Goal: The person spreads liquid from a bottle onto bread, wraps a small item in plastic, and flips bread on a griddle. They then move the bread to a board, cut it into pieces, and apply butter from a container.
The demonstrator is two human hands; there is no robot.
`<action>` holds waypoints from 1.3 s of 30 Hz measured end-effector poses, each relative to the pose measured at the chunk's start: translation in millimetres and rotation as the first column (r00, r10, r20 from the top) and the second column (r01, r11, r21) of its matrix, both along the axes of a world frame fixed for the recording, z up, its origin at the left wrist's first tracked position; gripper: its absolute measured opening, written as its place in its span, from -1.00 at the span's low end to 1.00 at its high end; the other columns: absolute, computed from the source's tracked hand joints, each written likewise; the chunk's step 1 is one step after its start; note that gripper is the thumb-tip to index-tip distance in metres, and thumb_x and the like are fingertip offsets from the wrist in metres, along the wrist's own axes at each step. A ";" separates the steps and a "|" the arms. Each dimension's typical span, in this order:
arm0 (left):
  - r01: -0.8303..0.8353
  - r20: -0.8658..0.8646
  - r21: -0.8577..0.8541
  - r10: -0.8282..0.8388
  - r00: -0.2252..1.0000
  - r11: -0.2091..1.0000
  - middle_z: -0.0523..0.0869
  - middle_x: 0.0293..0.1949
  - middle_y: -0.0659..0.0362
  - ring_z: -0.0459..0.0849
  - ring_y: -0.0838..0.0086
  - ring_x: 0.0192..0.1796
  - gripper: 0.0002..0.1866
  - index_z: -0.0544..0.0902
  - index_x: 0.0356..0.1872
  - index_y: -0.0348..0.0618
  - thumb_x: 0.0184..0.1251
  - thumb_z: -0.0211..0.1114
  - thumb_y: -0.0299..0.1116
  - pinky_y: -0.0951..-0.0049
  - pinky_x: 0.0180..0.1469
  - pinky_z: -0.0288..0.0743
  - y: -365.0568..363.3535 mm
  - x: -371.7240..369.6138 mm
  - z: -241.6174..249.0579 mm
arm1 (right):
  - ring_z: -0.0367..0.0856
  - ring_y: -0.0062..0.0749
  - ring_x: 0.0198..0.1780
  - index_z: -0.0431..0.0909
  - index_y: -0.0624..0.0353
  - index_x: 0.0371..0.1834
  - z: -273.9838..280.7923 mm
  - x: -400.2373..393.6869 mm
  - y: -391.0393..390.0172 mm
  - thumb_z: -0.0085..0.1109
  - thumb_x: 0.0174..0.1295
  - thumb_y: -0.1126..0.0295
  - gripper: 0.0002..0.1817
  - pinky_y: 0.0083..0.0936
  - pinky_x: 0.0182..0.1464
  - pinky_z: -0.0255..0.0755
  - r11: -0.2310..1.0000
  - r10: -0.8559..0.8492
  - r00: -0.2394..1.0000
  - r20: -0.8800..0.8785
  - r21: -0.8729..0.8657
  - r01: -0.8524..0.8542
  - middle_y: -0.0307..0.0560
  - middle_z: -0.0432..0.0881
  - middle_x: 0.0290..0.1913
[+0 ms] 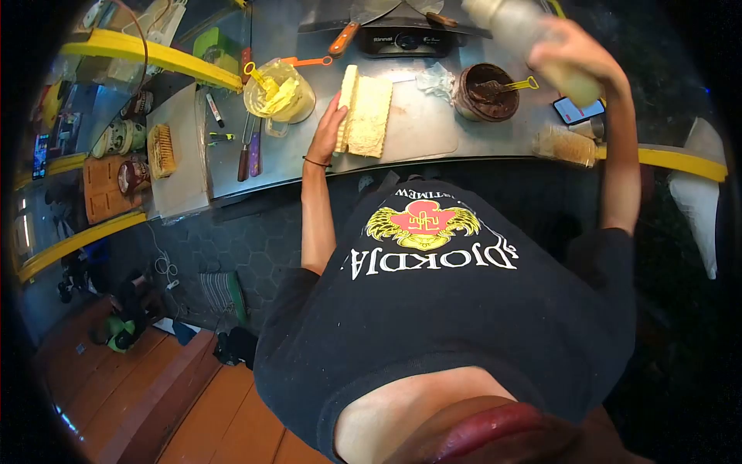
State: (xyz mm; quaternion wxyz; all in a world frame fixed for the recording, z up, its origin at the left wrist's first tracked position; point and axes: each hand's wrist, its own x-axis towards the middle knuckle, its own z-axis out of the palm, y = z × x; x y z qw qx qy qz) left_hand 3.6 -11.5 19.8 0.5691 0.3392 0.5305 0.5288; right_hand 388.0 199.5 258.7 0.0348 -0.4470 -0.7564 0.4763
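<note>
My left hand grips the upright half of a split block of bread on the metal counter, fingers against its outer side. The other half lies flat, its top pale yellow and rough. At the upper right, my right hand is closed around a pale bottle, raised above the counter and smeared by motion. Left of the bread stands a clear tub of yellow spread with a yellow scoop. A tub of dark brown spread with another yellow-handled tool stands right of it.
A Rinnai stove sits at the back, with an orange-handled tool beside it. A phone and a wrapped loaf lie at right. At left are a brush, a marker and knives. Yellow rails flank the counter.
</note>
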 end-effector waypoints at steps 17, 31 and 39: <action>0.106 0.342 0.172 -0.160 0.926 0.979 0.27 0.43 0.09 0.20 0.43 0.46 -0.40 0.08 0.49 -0.27 0.56 -0.07 -0.21 0.44 0.44 0.06 3.9 -18.8 -38.8 | 0.70 -0.04 -0.06 0.64 0.33 -0.13 -69.8 -278.4 -78.4 0.58 -0.34 0.03 -0.28 -0.25 -0.04 0.58 0.645 0.236 0.237 0.942 0.031 -0.764 0.18 0.70 -0.13; 0.070 0.306 0.201 -0.130 0.943 0.977 0.29 0.42 0.08 0.26 0.41 0.42 -0.39 0.08 0.50 -0.24 0.56 -0.07 -0.19 0.44 0.40 0.12 9.7 -19.2 -42.3 | 0.71 0.01 -0.20 0.65 0.32 -0.25 -55.4 -269.9 -117.8 0.47 -0.30 0.10 -0.43 -0.22 -0.15 0.58 0.656 0.258 0.363 0.895 0.113 -0.746 0.19 0.69 -0.28; 0.059 0.344 0.247 -0.144 0.928 0.967 0.34 0.38 0.06 0.30 0.41 0.39 -0.43 0.12 0.48 -0.24 0.57 -0.08 -0.22 0.44 0.39 0.16 10.3 -18.8 -43.0 | 0.69 0.10 -0.24 0.65 0.32 -0.24 -57.0 -255.8 -137.5 0.43 -0.25 0.04 -0.41 -0.17 -0.13 0.58 0.695 0.254 0.386 0.887 0.110 -0.711 0.23 0.68 -0.33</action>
